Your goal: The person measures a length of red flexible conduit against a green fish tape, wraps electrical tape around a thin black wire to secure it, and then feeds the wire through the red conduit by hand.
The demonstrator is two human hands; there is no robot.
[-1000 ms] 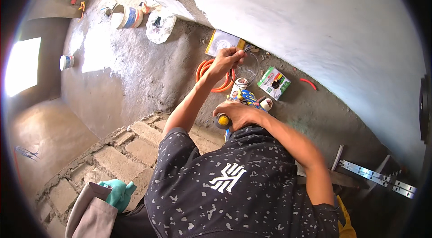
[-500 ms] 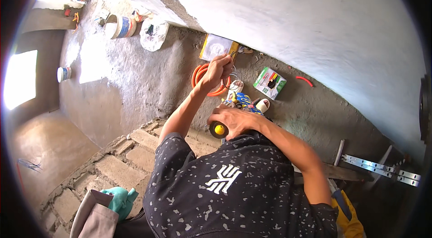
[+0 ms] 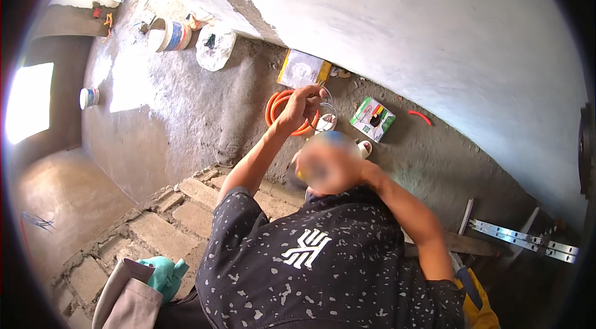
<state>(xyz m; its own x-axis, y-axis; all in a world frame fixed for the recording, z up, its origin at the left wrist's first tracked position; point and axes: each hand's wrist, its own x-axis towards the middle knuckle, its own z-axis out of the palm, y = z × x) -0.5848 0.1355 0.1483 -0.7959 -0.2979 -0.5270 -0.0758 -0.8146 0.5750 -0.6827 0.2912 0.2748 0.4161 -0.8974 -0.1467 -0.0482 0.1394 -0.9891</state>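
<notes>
My left hand (image 3: 302, 107) is raised over the orange coil of tubing (image 3: 270, 108), its fingers closed on thin wire (image 3: 331, 98) that loops out to the right in pale and dark strands. Nearer my chest, my right hand (image 3: 338, 169) is smeared by blur. A round black thing with a yellow centre (image 3: 295, 173) shows at its left edge; the blur hides the grip, though the hand was wrapped over this thing just before. Light-coloured footwear (image 3: 365, 148) shows beyond my right hand.
A white-and-yellow carton (image 3: 303, 69) and a white-and-green box (image 3: 372, 119) lie by the wall, near a short red-orange tube (image 3: 420, 118). Buckets (image 3: 169, 35) and a white bag (image 3: 215, 47) stand farther left. Rough blocks (image 3: 164, 234) edge the floor; metal rails (image 3: 506, 234) lie right.
My left hand has shifted slightly down, and the wire loops have changed shape. My right hand has risen a little and become blurred, covering the blue-and-yellow patterned thing beyond it.
</notes>
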